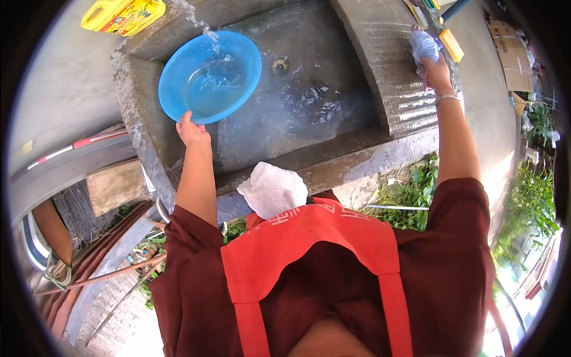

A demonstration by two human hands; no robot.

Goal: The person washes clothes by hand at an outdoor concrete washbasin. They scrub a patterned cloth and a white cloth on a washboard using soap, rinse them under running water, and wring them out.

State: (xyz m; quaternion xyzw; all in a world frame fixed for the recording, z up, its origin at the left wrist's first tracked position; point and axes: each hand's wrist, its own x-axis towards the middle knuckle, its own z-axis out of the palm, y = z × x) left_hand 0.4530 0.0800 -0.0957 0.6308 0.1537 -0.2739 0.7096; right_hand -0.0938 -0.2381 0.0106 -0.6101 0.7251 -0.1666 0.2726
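Note:
My left hand [194, 130] grips the near rim of a blue plastic basin [178, 85], thumb over the edge. The basin tilts inside the concrete sink [308, 102]. Water [203, 26] pours into it from above, splashing on the pool at its bottom. At the far right my right hand [436, 71] grasps a bunched, wet light-blue cloth [424, 46] on the ridged concrete washboard [392, 58]. Some reddish fabric shows beneath that cloth. A white cloth [274, 189] lies over the sink's near edge, against my red apron [312, 236].
A yellow jug [125, 15] stands at the sink's back left corner. On the right ledge are a yellow bar [451, 45], probably soap, and a brush [419, 15]. A brass-coloured drain [280, 66] sits in the wet sink floor. Green plants [415, 183] grow below the front edge.

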